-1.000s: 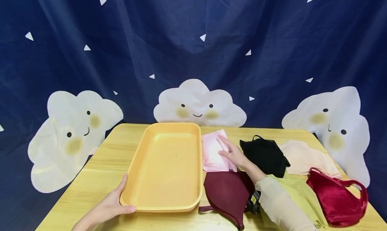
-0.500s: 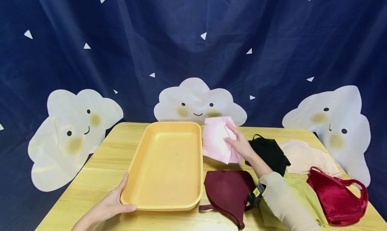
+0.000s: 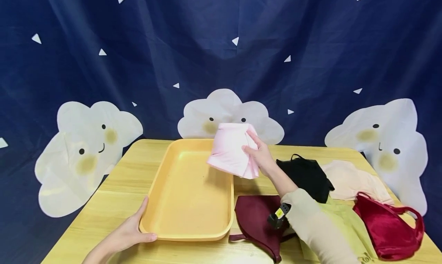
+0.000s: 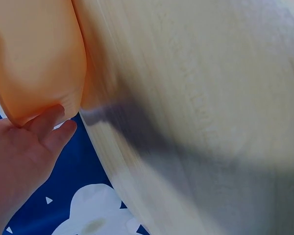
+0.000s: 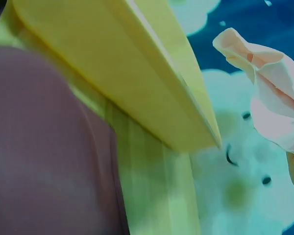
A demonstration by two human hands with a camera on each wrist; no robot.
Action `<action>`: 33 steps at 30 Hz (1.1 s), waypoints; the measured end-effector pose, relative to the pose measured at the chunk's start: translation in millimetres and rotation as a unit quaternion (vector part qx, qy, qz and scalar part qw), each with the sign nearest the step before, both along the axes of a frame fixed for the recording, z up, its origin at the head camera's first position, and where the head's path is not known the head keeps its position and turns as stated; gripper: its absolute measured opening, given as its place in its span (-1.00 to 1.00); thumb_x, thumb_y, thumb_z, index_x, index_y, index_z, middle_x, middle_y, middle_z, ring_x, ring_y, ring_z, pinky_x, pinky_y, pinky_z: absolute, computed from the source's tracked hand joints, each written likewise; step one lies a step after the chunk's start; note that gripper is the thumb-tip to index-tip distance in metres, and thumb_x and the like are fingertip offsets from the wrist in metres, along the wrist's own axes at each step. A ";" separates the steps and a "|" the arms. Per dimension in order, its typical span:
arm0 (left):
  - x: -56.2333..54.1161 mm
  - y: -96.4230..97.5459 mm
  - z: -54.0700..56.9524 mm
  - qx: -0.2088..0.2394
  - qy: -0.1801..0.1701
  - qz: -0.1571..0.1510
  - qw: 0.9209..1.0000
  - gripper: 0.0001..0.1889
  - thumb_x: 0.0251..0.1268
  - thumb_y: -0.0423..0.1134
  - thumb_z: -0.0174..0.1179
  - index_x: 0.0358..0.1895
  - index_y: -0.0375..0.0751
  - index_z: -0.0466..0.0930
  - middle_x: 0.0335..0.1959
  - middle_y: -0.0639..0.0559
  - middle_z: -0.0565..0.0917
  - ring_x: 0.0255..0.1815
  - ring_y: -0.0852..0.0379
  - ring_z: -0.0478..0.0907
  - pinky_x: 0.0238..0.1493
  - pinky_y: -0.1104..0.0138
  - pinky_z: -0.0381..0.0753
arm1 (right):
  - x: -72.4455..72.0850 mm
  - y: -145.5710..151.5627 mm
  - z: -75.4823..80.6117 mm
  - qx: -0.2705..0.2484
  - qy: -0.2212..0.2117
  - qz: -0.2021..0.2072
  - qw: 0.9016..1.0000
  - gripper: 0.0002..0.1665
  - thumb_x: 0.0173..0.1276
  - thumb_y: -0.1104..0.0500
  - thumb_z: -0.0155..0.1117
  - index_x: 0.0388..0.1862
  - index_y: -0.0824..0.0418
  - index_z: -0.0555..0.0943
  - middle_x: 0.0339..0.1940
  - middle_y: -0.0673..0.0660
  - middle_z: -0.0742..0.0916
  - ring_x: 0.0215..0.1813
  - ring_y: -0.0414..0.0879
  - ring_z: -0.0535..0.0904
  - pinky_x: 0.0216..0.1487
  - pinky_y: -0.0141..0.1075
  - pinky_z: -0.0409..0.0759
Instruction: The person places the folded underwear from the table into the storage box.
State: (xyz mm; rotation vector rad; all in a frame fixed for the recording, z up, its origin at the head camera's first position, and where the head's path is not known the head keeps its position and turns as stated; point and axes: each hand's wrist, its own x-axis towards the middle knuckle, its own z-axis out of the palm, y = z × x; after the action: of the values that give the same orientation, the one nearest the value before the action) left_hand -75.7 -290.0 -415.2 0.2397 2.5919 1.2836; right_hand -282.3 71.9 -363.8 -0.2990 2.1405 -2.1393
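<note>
My right hand (image 3: 260, 156) pinches a folded, smooth pale pink garment (image 3: 229, 149) by its right side. The garment hangs in the air over the right wall of a shallow yellow tray (image 3: 186, 202), partly above its inside. In the right wrist view the pink garment (image 5: 277, 95) looks bunched and only a bit of the hand shows. My left hand (image 3: 126, 231) holds the tray's near left corner, thumb along the front and fingers along the left side. The left wrist view shows this hand (image 4: 19, 161) with fingertips against the tray's outer wall (image 4: 39, 58).
Below the right forearm lies a dark maroon bra (image 3: 257, 218). Farther right are a black strappy top (image 3: 305, 177), a pale beige bra (image 3: 353, 179), a yellow-green garment (image 3: 345, 221) and a shiny red bra (image 3: 388, 229). A navy curtain (image 3: 221, 45) hangs behind the wooden table (image 3: 114, 195).
The right hand has lifted the pink garment off the table beside the tray and carried it up and left over the tray's right wall. Left hand and tray stay in place.
</note>
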 end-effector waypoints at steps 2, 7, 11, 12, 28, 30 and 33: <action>-0.5 -0.6 0.6 0.003 -0.002 -0.003 1.000 0.17 0.02 -0.16 0.33 0.35 -0.50 -0.52 0.34 -0.57 -0.31 0.30 -0.50 -0.23 0.15 -0.31 -0.12 | 2.1 -14.4 -2.9 -0.013 -0.027 0.012 0.999 -0.25 0.26 0.36 0.11 0.41 0.05 0.17 0.26 0.29 0.35 -0.37 -0.22 0.51 -0.40 -0.45 0.55; -1.1 -1.5 0.6 -0.002 -0.003 -0.005 1.000 0.17 0.02 -0.15 0.33 0.35 -0.51 -0.50 0.33 -0.58 -0.26 0.30 -0.48 -0.19 0.17 -0.24 -0.10 | 6.1 -45.4 -17.2 -0.013 -0.057 0.040 0.997 -0.25 0.23 0.39 0.13 0.40 0.14 0.19 0.19 0.34 0.41 -0.39 -0.20 0.52 -0.40 -0.41 0.56; -3.3 -0.8 -0.2 -0.011 -0.004 -0.010 1.000 0.18 0.02 -0.11 0.34 0.35 -0.50 -0.50 0.33 -0.57 -0.24 0.31 -0.45 -0.14 0.19 -0.18 -0.07 | 3.3 -59.7 -30.3 -0.002 -0.057 0.042 0.997 -0.26 0.20 0.40 0.15 0.38 0.25 0.20 0.20 0.34 0.44 -0.37 -0.18 0.51 -0.36 -0.42 0.55; -4.0 -0.5 -0.5 -0.013 -0.001 -0.012 1.000 0.18 0.02 -0.10 0.33 0.35 -0.51 -0.49 0.33 -0.57 -0.23 0.31 -0.45 -0.13 0.19 -0.17 -0.07 | 2.0 -62.3 -32.9 0.004 -0.058 0.042 0.997 -0.26 0.19 0.40 0.15 0.38 0.26 0.20 0.20 0.34 0.44 -0.37 -0.17 0.52 -0.35 -0.41 0.56; -2.3 -1.2 -1.0 0.002 0.011 -0.004 1.000 0.16 -0.01 -0.14 0.36 0.38 -0.48 -0.42 0.35 -0.53 -0.15 0.32 -0.36 -0.06 0.10 0.67 0.05 | -27.1 -93.0 -53.7 0.134 -0.014 0.050 0.990 -0.24 0.15 0.42 0.18 0.35 0.41 0.18 0.36 0.34 0.29 0.32 0.11 0.21 0.32 -0.10 0.18; -2.5 -1.9 -1.2 0.005 0.009 -0.004 1.000 0.16 0.00 -0.15 0.36 0.38 -0.47 -0.43 0.36 -0.53 -0.16 0.33 -0.35 -0.08 0.09 0.69 0.03 | -30.4 -95.6 -55.4 0.157 -0.012 0.050 0.986 -0.23 0.14 0.41 0.19 0.35 0.40 0.18 0.35 0.33 0.30 0.33 0.11 0.20 0.33 -0.10 0.17; -2.5 -3.6 -1.6 0.004 0.006 -0.004 1.000 0.15 0.01 -0.15 0.35 0.38 -0.45 -0.44 0.36 -0.51 -0.18 0.33 -0.34 -0.10 0.09 0.69 0.02 | -35.7 -99.5 -56.7 0.223 0.014 0.054 0.973 -0.24 0.12 0.37 0.22 0.33 0.37 0.23 0.32 0.32 0.35 0.33 0.13 0.23 0.33 -0.09 0.17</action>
State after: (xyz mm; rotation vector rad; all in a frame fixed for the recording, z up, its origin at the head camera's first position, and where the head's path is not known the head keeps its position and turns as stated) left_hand -78.2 -293.6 -416.8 0.2605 2.5931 1.2929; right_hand -318.0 -27.6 -420.6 -0.3902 2.4732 -1.5458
